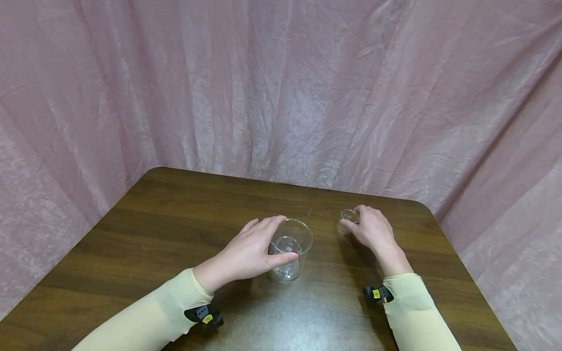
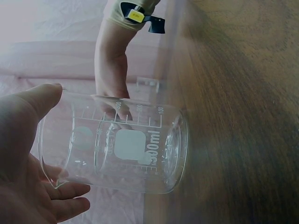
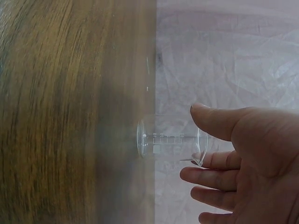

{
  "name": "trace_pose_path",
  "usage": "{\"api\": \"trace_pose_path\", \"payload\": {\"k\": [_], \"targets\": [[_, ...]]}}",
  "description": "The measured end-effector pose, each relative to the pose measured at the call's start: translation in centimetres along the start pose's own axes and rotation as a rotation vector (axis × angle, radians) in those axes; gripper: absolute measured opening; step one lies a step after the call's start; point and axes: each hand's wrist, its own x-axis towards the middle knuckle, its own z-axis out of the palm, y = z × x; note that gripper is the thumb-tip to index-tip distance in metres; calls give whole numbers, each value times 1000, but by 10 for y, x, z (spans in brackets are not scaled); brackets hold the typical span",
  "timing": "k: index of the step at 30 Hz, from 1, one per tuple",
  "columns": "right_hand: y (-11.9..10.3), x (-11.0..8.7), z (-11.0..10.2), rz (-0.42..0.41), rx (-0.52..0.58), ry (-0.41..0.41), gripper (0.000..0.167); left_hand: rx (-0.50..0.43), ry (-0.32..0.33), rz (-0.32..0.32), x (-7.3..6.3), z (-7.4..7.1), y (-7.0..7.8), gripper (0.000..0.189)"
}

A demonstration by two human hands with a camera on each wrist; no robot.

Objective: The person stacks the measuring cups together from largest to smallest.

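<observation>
A large clear glass beaker with white markings stands upright on the wooden table. My left hand holds it near the rim, thumb on the near side and fingers round the far side. In the left wrist view the thumb lies along one side of the large beaker, with fingers partly seen through the glass. Farther back and to the right, my right hand grips a small clear beaker by its upper part. In the right wrist view its thumb and fingers straddle the small beaker's rim; the index finger is partly hidden.
The brown wooden table has rounded far corners. A pink curtain hangs behind it and along both sides. The two beakers stand apart, with bare tabletop between them. A small clear mark or object lies behind them, too faint to tell.
</observation>
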Motion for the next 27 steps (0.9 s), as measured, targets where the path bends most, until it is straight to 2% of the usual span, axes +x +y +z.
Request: {"api": "trace_pose_path", "payload": {"k": [5, 27], "targets": [[-2, 0, 0, 2, 0, 2, 61, 1, -1, -3, 0, 0, 0, 95], [-14, -3, -6, -77, 29, 72, 57, -2, 1, -2, 0, -1, 0, 94]]}}
